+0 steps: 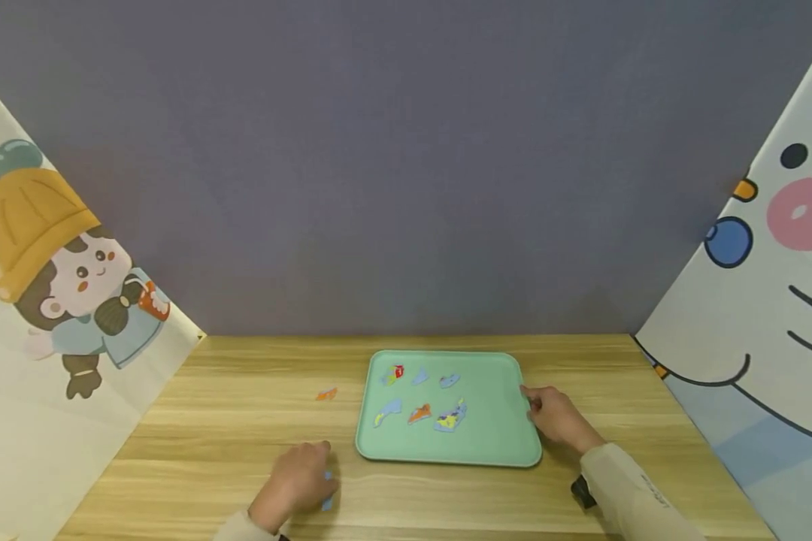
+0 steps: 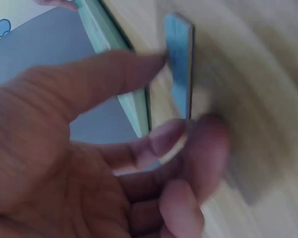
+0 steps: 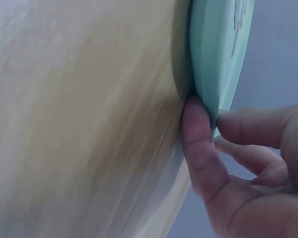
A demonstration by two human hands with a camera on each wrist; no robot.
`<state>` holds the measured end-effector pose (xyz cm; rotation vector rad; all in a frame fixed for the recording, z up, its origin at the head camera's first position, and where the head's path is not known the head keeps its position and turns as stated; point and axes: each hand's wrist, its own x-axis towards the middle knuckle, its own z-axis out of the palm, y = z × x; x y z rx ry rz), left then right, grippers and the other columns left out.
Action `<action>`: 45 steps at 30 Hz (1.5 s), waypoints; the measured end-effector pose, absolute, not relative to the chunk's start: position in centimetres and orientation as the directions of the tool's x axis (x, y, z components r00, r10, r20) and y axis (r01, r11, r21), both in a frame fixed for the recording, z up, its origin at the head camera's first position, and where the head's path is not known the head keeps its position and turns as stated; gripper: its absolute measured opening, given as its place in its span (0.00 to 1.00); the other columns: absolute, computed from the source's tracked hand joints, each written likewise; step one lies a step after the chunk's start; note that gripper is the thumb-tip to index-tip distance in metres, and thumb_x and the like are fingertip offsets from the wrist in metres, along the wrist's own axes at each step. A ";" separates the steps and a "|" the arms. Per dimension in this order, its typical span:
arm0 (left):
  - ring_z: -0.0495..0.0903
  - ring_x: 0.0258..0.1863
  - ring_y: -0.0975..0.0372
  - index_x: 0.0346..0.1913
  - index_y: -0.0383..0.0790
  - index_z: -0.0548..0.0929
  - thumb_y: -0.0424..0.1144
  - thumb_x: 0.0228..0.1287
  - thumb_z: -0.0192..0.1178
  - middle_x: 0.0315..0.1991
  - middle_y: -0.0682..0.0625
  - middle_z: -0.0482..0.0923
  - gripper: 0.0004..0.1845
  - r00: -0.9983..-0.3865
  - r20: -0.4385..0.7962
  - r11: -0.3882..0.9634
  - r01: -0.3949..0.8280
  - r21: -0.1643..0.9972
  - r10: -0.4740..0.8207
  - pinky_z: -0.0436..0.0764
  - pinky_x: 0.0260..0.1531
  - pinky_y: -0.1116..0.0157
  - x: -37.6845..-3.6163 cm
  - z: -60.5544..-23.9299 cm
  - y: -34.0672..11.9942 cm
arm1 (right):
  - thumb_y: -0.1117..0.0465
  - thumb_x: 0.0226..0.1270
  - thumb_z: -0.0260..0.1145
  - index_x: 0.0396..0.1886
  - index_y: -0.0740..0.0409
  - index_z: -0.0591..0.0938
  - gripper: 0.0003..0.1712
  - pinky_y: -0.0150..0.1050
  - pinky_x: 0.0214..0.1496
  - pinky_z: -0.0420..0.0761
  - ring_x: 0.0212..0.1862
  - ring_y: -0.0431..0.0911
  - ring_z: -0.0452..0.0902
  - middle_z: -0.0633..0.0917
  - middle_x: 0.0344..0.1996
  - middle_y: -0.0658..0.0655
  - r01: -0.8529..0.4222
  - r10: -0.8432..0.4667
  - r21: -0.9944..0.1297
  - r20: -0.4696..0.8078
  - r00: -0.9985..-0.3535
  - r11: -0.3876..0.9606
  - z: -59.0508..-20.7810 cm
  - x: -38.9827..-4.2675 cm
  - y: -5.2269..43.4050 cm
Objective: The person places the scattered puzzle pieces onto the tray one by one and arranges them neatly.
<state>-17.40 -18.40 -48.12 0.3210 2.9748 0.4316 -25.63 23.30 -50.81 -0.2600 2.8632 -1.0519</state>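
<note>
On the wooden table, a blue puzzle piece with a thin brown edge lies beside the thumb of my left hand. The thumb tip meets or nearly meets its blue face in the left wrist view, and the bent fingers sit around its lower end without a visible pinch. My right hand grips the right rim of a light green tray, thumb on one side and a finger beneath, as the right wrist view shows. Toward the tray's left lie several puzzle pieces, among them an orange piece and a yellow-purple piece.
Another orange piece lies on the table left of the tray. A grey panel closes off the back, with cartoon-printed sheets on both sides. Something small and black shows by the right sleeve.
</note>
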 end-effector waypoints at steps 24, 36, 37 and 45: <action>0.69 0.19 0.64 0.27 0.39 0.74 0.24 0.40 0.66 0.20 0.53 0.69 0.13 -0.942 0.199 0.880 0.325 0.346 0.270 0.70 0.17 0.66 -17.9 -49.1 -16.9 | 0.75 0.59 0.59 0.59 0.75 0.70 0.27 0.31 0.20 0.63 0.18 0.40 0.59 0.67 0.18 0.51 -0.150 -0.199 -0.647 -0.002 -0.980 0.748 -50.9 -25.5 23.4; 0.74 0.26 0.65 0.28 0.40 0.80 0.27 0.47 0.67 0.26 0.55 0.74 0.07 -0.829 0.433 0.738 0.532 0.415 0.354 0.75 0.25 0.70 -21.6 -47.1 -13.4 | 0.75 0.59 0.59 0.60 0.74 0.70 0.27 0.31 0.19 0.63 0.19 0.40 0.59 0.67 0.18 0.51 -0.118 -0.169 -0.659 -0.015 -0.985 0.743 -50.5 -25.4 23.2; 0.74 0.26 0.65 0.29 0.40 0.81 0.28 0.47 0.67 0.27 0.54 0.74 0.07 -0.813 0.455 0.727 0.553 0.408 0.363 0.76 0.26 0.70 -22.0 -46.9 -13.0 | 0.75 0.59 0.59 0.60 0.74 0.70 0.27 0.31 0.19 0.63 0.19 0.40 0.59 0.68 0.18 0.51 -0.115 -0.167 -0.660 -0.015 -0.986 0.742 -50.4 -25.4 23.2; 0.78 0.27 0.63 0.30 0.39 0.82 0.28 0.50 0.68 0.29 0.53 0.76 0.06 -0.745 0.524 0.665 0.639 0.386 0.412 0.77 0.27 0.70 -24.7 -45.4 -9.6 | 0.75 0.58 0.59 0.59 0.74 0.71 0.26 0.31 0.20 0.63 0.20 0.41 0.60 0.67 0.18 0.51 -0.130 -0.170 -0.659 0.003 -0.985 0.741 -50.7 -25.4 23.3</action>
